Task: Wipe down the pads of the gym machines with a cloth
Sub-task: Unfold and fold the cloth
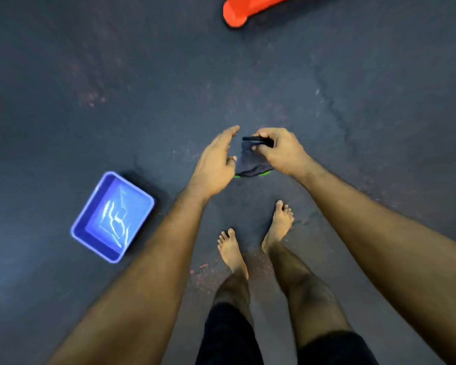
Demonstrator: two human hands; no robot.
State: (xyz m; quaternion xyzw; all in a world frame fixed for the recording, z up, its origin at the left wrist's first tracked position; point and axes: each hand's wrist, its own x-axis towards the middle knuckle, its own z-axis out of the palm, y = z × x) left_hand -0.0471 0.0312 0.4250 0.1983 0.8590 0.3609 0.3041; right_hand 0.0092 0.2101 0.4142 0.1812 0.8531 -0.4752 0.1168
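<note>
Head view
Right hand [279, 151]: fingers curled, pinched the top edge of the dark grey cloth with a green hem [250, 167]; held above the floor, in front of the body.
Cloth: hung bunched from the right hand, between both hands.
Left hand [216, 164]: open, fingers nearly straight, held nothing; just beside the cloth, contact at the thumb unclear.
Blue rectangular plastic tub [92, 206]: on the dark rubber floor [90, 75], left of the left arm, water inside.
Orange plastic cone [237, 11]: lay at the top edge, well apart from the hands.
Bare feet [232, 248]: on the floor below the hands.
</note>
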